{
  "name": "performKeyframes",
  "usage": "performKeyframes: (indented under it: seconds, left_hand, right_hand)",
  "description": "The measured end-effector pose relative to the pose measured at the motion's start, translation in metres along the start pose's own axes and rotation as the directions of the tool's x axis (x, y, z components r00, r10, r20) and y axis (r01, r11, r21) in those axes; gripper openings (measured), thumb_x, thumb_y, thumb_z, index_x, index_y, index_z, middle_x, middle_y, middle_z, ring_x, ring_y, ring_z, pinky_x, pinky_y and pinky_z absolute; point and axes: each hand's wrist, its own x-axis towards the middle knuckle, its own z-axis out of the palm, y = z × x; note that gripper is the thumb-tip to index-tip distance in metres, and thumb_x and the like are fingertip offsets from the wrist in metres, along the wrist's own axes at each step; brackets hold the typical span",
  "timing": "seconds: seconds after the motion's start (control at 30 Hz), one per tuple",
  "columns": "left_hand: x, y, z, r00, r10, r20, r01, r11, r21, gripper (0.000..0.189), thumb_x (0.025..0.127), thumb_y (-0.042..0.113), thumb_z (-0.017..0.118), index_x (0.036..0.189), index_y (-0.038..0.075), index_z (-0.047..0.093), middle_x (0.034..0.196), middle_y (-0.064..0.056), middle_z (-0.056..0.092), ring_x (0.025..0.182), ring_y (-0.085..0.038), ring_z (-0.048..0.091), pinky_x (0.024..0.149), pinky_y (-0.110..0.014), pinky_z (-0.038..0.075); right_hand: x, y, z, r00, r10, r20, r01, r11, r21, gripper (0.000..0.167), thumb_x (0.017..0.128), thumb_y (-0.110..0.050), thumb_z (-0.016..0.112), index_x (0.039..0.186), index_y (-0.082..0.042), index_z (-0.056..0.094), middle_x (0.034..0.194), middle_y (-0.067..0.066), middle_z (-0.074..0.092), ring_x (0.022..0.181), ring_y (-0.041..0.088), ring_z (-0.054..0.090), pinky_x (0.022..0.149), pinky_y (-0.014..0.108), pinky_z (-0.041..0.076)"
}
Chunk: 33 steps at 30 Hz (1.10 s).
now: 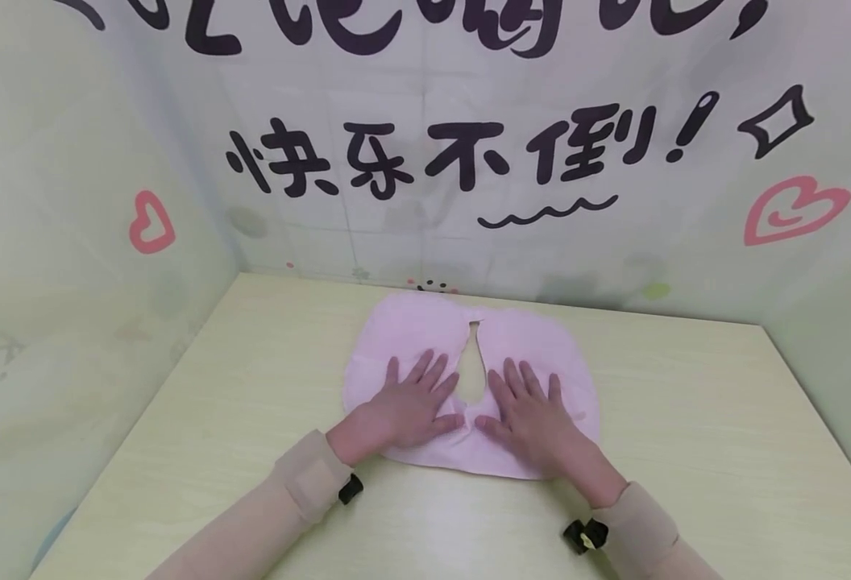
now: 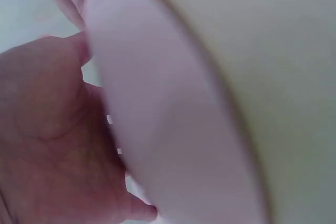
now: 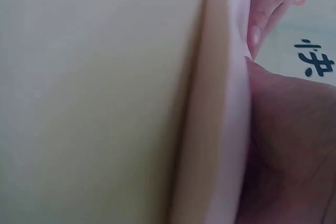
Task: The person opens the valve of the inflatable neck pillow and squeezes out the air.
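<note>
A flat, rounded pink cloth piece (image 1: 418,318) with a teardrop-shaped opening in its middle lies on the pale wooden table (image 1: 266,362). My left hand (image 1: 413,407) rests on its left half, fingers spread and thumb towards the centre. On the right half, my right hand (image 1: 534,415) lies likewise with fingers spread. Both thumbs come close together just below the opening, where the cloth wrinkles slightly. In the left wrist view, the cloth's near edge (image 2: 157,103) curves beside the left palm (image 2: 52,129). The right wrist view shows a thick folded edge (image 3: 205,103) next to the right hand (image 3: 294,140).
A whitish printed backdrop (image 1: 396,242) with black lettering and pink hearts stands behind the table and along both sides. The cloth's far edge lies close to its foot. Small black devices (image 1: 351,489) are strapped at both beige sleeves (image 1: 251,515).
</note>
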Motion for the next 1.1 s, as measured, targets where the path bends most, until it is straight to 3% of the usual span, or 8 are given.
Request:
performKeyframes:
  seconds: [0.13,0.23,0.37,0.5,0.63,0.8,0.9,1.1]
  left_hand:
    - [0.014,-0.007,-0.024,0.996,0.013,-0.086,-0.012,1.0,0.016,0.071,0.109,0.057,0.032,0.166,0.017,0.018,0.171,-0.011,0.001,0.156,-0.033,-0.009,0.118,-0.067,-0.002]
    - [0.031,-0.016,-0.041,0.984,0.01,-0.18,-0.005,1.0,0.027,0.07,0.109,0.054,0.035,0.166,0.015,0.02,0.172,-0.011,0.004,0.156,-0.033,-0.007,0.119,-0.066,-0.002]
    - [0.056,-0.031,-0.044,0.968,0.004,-0.253,0.006,0.999,0.036,0.068,0.11,0.051,0.037,0.164,0.013,0.025,0.172,-0.009,0.009,0.157,-0.033,-0.001,0.12,-0.065,0.003]
    - [0.07,-0.042,-0.033,0.974,-0.019,-0.226,0.02,1.0,0.0,0.065,0.11,0.051,0.036,0.164,0.016,0.028,0.171,-0.01,0.013,0.157,-0.036,0.002,0.119,-0.067,0.006]
    - [0.074,-0.048,-0.024,0.982,-0.088,-0.169,0.084,0.996,-0.031,0.062,0.11,0.053,0.032,0.164,0.023,0.027,0.171,-0.009,0.013,0.156,-0.039,-0.001,0.117,-0.071,0.005]
    - [0.076,-0.053,-0.02,0.979,-0.148,-0.139,0.139,0.987,-0.078,0.061,0.109,0.055,0.03,0.165,0.028,0.025,0.172,-0.008,0.011,0.155,-0.042,0.002,0.114,-0.075,0.011]
    - [0.077,-0.053,-0.021,0.981,-0.151,-0.123,0.138,0.985,-0.107,0.061,0.109,0.054,0.033,0.164,0.028,0.028,0.171,-0.01,0.015,0.155,-0.043,0.008,0.11,-0.078,0.018]
    - [0.08,-0.052,-0.025,0.984,-0.148,-0.099,0.141,0.987,-0.077,0.059,0.109,0.055,0.034,0.161,0.028,0.036,0.169,-0.009,0.023,0.154,-0.041,0.015,0.108,-0.077,0.025]
  right_hand:
    - [0.016,0.009,-0.021,0.993,0.017,-0.113,-0.017,1.0,0.005,0.078,0.107,-0.053,0.044,0.162,-0.002,0.023,0.167,0.027,0.013,0.153,0.048,0.01,0.113,0.076,0.005]
    - [0.038,0.021,-0.032,0.979,0.064,-0.194,-0.061,0.998,0.018,0.078,0.107,-0.051,0.045,0.163,-0.002,0.021,0.167,0.027,0.012,0.153,0.048,0.008,0.113,0.076,0.004]
    - [0.065,0.034,-0.03,0.971,0.129,-0.203,-0.129,0.992,0.015,0.08,0.107,-0.053,0.044,0.163,-0.002,0.019,0.167,0.029,0.01,0.154,0.048,0.006,0.113,0.076,0.002]
    - [0.076,0.042,-0.017,0.978,0.178,-0.105,-0.178,0.984,0.005,0.081,0.107,-0.056,0.041,0.164,-0.005,0.016,0.167,0.03,0.006,0.153,0.048,0.002,0.113,0.077,0.001]
    - [0.076,0.044,-0.007,0.974,0.224,-0.018,-0.223,0.974,0.024,0.08,0.107,-0.059,0.035,0.165,-0.008,0.013,0.167,0.028,0.0,0.153,0.049,-0.003,0.111,0.079,-0.003]
    - [0.076,0.046,-0.005,0.971,0.24,0.012,-0.24,0.97,0.031,0.079,0.107,-0.06,0.032,0.165,-0.01,0.015,0.168,0.027,-0.002,0.152,0.05,-0.004,0.109,0.08,-0.004]
    - [0.076,0.048,-0.003,0.97,0.242,0.038,-0.243,0.97,0.02,0.079,0.107,-0.06,0.032,0.166,-0.01,0.015,0.168,0.028,-0.001,0.153,0.05,-0.004,0.109,0.08,-0.004]
    - [0.078,0.05,-0.001,0.964,0.255,0.068,-0.256,0.967,0.003,0.08,0.107,-0.062,0.031,0.166,-0.011,0.012,0.168,0.027,-0.001,0.153,0.049,-0.005,0.11,0.079,-0.005]
